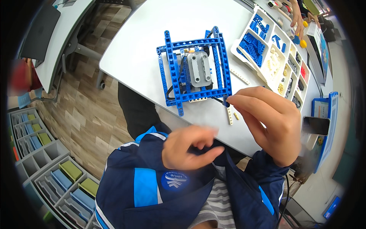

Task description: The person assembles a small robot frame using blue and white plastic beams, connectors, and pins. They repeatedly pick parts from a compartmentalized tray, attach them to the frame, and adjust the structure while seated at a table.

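Note:
A frame of blue perforated building beams (177, 78) stands on the white table, with a grey motor block (200, 68) and dark cables inside it. My right hand (270, 122) reaches to the frame's near right corner, thumb and forefinger pinched there. Whatever small piece lies between those fingertips is mostly hidden. My left hand (192, 149) hovers in front of my jacket, off the table edge and slightly blurred. Its thumb and fingers are apart, with nothing seen between them. Beside the frame's corner lie a cream beam (230, 116) and a small tan peg (236, 116).
A white sorting tray (233, 46) with blue, cream, yellow, grey and red parts sits at the right. Another cream beam (240, 76) lies beside it. Beyond are another person's hand (296, 19), a blue bin (331, 114) and a phone (316, 126). Grey organizers (36, 168) stand lower left.

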Action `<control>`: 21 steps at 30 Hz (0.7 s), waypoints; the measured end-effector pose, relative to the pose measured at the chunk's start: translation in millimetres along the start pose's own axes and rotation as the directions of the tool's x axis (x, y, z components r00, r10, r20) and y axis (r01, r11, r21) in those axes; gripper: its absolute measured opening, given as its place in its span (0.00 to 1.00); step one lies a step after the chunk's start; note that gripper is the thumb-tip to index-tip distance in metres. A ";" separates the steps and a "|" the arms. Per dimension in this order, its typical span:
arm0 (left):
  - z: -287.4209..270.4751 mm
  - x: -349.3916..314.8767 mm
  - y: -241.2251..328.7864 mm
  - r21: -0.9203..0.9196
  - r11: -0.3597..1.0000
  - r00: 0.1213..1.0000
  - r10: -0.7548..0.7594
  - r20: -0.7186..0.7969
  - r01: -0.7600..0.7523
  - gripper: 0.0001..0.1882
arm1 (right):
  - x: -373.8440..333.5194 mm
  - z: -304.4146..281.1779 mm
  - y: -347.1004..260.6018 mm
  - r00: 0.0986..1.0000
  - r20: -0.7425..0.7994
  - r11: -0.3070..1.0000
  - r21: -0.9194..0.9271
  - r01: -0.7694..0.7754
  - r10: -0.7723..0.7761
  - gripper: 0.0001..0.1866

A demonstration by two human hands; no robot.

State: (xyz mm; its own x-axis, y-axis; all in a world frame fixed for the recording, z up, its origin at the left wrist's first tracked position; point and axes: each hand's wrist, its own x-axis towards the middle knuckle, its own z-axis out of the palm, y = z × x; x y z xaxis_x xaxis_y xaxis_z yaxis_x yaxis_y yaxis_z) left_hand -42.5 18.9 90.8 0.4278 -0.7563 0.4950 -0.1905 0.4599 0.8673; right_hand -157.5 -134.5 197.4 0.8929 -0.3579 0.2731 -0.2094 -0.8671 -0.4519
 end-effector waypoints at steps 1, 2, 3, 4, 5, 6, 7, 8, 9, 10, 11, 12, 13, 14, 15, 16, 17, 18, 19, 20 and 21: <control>7.6 -2.0 5.0 -0.029 0.975 0.975 -0.221 -0.001 0.221 0.28 | -0.6 -0.4 -0.2 1.000 -0.001 1.000 -0.010 0.004 -0.004 0.14; 9.8 -0.6 4.6 -0.021 0.951 0.951 -0.310 0.009 0.310 0.30 | -1.0 -0.6 0.1 1.000 -0.002 1.000 -0.020 0.008 -0.008 0.14; 12.4 2.0 2.4 -0.019 0.930 0.930 -0.366 0.036 0.367 0.31 | -1.0 -0.4 0.8 0.999 -0.010 0.998 -0.042 0.040 -0.041 0.15; 14.2 4.9 0.6 0.008 0.887 0.886 -0.462 0.049 0.462 0.32 | -0.7 0.9 1.8 0.997 -0.017 0.995 -0.065 0.071 -0.072 0.15; 15.7 8.3 -1.6 -0.067 0.899 0.900 -0.427 0.090 0.434 0.30 | -0.7 2.3 2.3 0.996 -0.019 0.993 -0.079 0.089 -0.090 0.16; 16.7 11.4 -2.4 -0.117 0.888 0.894 -0.432 0.117 0.444 0.29 | -0.7 3.4 2.4 0.994 -0.022 0.990 -0.094 0.106 -0.109 0.17; 16.2 14.6 -2.9 -0.164 0.875 0.889 -0.435 0.144 0.455 0.27 | -0.7 4.7 1.9 0.993 -0.022 0.988 -0.103 0.114 -0.117 0.17; 15.3 17.5 -3.0 -0.203 0.848 0.871 -0.463 0.164 0.489 0.25 | -0.3 6.2 1.5 0.991 -0.028 0.986 -0.115 0.125 -0.129 0.17; 14.4 19.9 -2.1 -0.241 0.818 0.852 -0.489 0.187 0.523 0.24 | 0.3 7.3 0.6 0.989 -0.029 0.982 -0.133 0.137 -0.143 0.18; 14.1 22.0 -1.4 -0.279 0.783 0.831 -0.514 0.212 0.556 0.22 | 0.8 9.0 -0.9 0.987 -0.035 0.976 -0.154 0.151 -0.158 0.18; 14.5 23.6 -0.8 -0.291 0.783 0.835 -0.512 0.201 0.550 0.21 | 1.0 9.5 -3.6 0.985 -0.046 0.972 -0.179 0.154 -0.164 0.18; 15.1 25.0 -0.4 -0.301 0.783 0.839 -0.510 0.190 0.545 0.21 | 1.4 10.0 -6.4 0.988 -0.026 0.972 -0.185 0.144 -0.151 0.18; 16.1 25.9 -0.2 -0.295 0.792 0.845 -0.507 0.170 0.534 0.20 | 0.5 9.0 -11.5 0.992 -0.013 0.973 -0.192 0.124 -0.129 0.17; 16.8 26.2 0.5 -0.304 0.788 0.844 -0.508 0.171 0.536 0.20 | 1.6 7.8 -13.3 0.993 0.011 0.972 -0.202 0.118 -0.118 0.17; 17.7 26.3 0.8 -0.297 0.792 0.846 -0.507 0.165 0.533 0.19 | 2.2 6.3 -15.5 0.995 0.018 0.978 -0.186 0.095 -0.093 0.17; 19.0 26.3 0.8 -0.286 0.814 0.862 -0.485 0.146 0.506 0.19 | 3.5 4.9 -16.2 0.996 0.038 0.981 -0.172 0.086 -0.081 0.18; 20.1 26.6 0.4 -0.302 0.799 0.853 -0.501 0.146 0.520 0.19 | 4.8 4.0 -16.6 0.996 0.052 0.983 -0.165 0.085 -0.077 0.18; 21.0 26.8 -0.1 -0.312 0.800 0.857 -0.497 0.133 0.512 0.19 | 5.9 3.0 -16.9 0.995 0.066 0.984 -0.158 0.083 -0.073 0.18; 21.5 27.0 -0.4 -0.301 0.816 0.869 -0.480 0.120 0.493 0.18 | 6.9 2.7 -16.6 0.994 0.076 0.984 -0.156 0.089 -0.078 0.17; 21.3 27.3 -0.6 -0.322 0.804 0.864 -0.488 0.127 0.501 0.18 | 7.9 2.5 -15.8 0.992 0.096 0.981 -0.164 0.102 -0.087 0.17; 20.9 27.4 -0.6 -0.322 0.805 0.866 -0.483 0.131 0.498 0.18 | 8.4 2.5 -14.9 0.994 0.073 0.986 -0.136 0.092 -0.083 0.17</control>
State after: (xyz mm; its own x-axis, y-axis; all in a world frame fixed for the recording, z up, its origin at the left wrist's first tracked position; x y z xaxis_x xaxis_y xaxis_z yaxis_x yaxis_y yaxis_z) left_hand -49.1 -11.8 104.9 0.3466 -0.9379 0.0163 0.3442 0.1433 0.9279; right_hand -145.9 -123.7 204.2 0.9340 -0.2588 0.2464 -0.1788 -0.9355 -0.3048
